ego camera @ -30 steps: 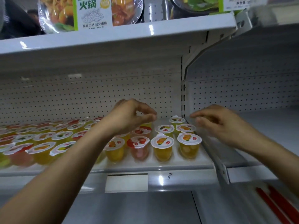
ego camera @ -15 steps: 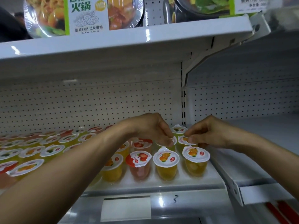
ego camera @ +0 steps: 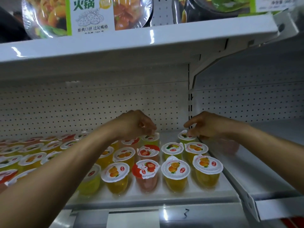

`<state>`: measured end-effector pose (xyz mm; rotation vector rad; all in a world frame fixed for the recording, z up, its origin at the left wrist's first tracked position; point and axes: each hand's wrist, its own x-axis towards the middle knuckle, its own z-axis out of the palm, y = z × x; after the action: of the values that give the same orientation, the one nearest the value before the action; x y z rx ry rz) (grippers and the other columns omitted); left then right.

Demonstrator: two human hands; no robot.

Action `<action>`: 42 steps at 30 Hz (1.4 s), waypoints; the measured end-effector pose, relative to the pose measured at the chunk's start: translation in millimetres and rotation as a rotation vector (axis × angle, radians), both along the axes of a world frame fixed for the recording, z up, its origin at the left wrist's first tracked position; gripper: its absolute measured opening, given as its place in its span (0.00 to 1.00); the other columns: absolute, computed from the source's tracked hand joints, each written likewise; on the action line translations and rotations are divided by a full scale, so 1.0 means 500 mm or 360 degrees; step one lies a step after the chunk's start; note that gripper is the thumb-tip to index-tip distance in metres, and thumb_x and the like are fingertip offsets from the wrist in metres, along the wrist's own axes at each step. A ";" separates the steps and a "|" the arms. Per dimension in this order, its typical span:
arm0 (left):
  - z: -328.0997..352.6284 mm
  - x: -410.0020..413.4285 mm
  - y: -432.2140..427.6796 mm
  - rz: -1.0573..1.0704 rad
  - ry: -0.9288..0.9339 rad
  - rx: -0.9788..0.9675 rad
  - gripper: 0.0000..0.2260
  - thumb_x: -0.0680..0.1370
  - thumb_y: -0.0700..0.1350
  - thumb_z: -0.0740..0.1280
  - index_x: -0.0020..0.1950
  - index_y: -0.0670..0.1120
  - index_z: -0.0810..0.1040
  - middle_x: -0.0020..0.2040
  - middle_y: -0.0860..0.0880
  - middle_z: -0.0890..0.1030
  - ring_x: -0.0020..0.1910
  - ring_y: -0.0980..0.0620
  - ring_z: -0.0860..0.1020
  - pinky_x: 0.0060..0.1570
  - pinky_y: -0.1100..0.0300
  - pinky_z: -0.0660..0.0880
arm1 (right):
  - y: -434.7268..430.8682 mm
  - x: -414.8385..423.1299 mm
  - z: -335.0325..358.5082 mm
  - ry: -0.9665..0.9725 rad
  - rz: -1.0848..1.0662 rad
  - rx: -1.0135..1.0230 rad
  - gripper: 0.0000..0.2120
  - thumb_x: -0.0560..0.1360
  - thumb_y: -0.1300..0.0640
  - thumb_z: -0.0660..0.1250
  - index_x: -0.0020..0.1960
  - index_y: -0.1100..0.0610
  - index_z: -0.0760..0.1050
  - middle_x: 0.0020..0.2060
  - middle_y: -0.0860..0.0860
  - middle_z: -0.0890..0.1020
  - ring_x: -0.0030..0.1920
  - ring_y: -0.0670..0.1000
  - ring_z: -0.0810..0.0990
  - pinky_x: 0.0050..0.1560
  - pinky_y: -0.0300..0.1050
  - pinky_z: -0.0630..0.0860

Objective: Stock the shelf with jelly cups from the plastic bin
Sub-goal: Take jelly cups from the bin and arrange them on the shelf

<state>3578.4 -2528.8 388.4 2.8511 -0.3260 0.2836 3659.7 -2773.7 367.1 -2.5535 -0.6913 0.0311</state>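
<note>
At shelf (ego camera: 164, 197) rear | left grip (ego camera: 136, 124) pinching green jelly cup (ego camera: 150, 139), right grip (ego camera: 209, 125) pinching corner cup (ego camera: 185, 137) | both moved back one row; back row filling, bin unseen.

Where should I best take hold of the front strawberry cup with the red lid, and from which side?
Hold the strawberry cup by its rim, just under the lid, coming from the front and above. It stands upright with its front open, but orange cups stand close on both sides, so pinch it front to back.
</note>
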 end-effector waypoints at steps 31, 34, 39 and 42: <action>-0.041 0.041 -0.023 -0.0139 0.0103 0.0088 0.14 0.83 0.49 0.60 0.67 0.56 0.76 0.68 0.56 0.73 0.63 0.56 0.73 0.61 0.62 0.69 | -0.078 0.114 -0.002 -0.0089 -0.0309 -0.0441 0.25 0.70 0.50 0.73 0.66 0.45 0.73 0.64 0.47 0.72 0.57 0.51 0.77 0.57 0.46 0.77; -0.033 0.043 -0.004 -0.0041 0.0077 0.0087 0.14 0.83 0.49 0.59 0.68 0.55 0.75 0.70 0.55 0.73 0.64 0.54 0.72 0.63 0.59 0.70 | -0.073 0.117 -0.009 -0.0087 -0.0302 -0.0409 0.23 0.67 0.54 0.76 0.61 0.44 0.75 0.59 0.46 0.73 0.51 0.49 0.78 0.49 0.43 0.80; -0.025 0.046 0.017 0.0066 0.0100 0.0132 0.15 0.83 0.48 0.59 0.68 0.54 0.75 0.70 0.55 0.73 0.64 0.55 0.73 0.57 0.64 0.67 | -0.012 0.124 0.004 -0.0156 -0.0085 -0.0180 0.20 0.68 0.57 0.76 0.58 0.51 0.75 0.55 0.50 0.77 0.51 0.49 0.78 0.50 0.42 0.79; -0.027 0.051 0.018 0.0104 0.0185 0.0129 0.16 0.83 0.50 0.60 0.70 0.54 0.74 0.71 0.54 0.71 0.66 0.53 0.72 0.60 0.62 0.68 | 0.054 0.125 0.010 -0.0186 0.0115 -0.0079 0.15 0.70 0.59 0.74 0.54 0.52 0.75 0.55 0.50 0.77 0.52 0.49 0.78 0.51 0.42 0.78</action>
<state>3603.8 -2519.6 374.7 2.9467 -0.2261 0.1185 3722.3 -2746.8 372.2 -2.5930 -0.8369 -0.0781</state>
